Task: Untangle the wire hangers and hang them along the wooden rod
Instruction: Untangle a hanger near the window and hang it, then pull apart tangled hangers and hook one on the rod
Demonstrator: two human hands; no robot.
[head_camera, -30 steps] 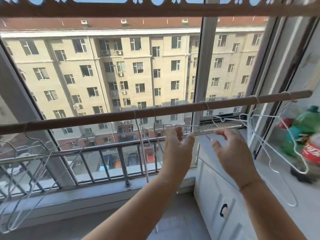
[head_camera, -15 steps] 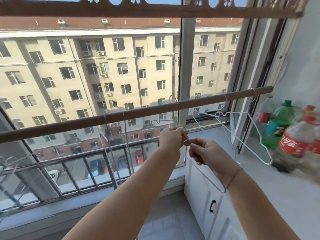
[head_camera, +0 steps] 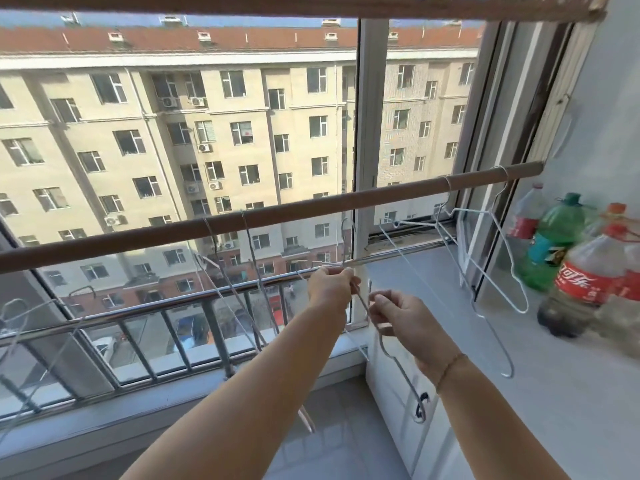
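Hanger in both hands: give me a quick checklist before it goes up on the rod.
1. Both hands hold the wire: left hand and right hand each have a pinch grip on the held hanger. Ok.
2. Held hanger off the wooden rod: it sits below it. Ok.
3. Free of the neighbouring hangers: wires cross near the left hand. Cannot tell.
4. Bare rod to hang on: a stretch between the middle hangers and the right-end hangers. Ok.
5. Hook facing the rod: the hook is hard to make out. Cannot tell.
6. Bottles clear of the swing: close to the right-end hangers. Cannot tell.
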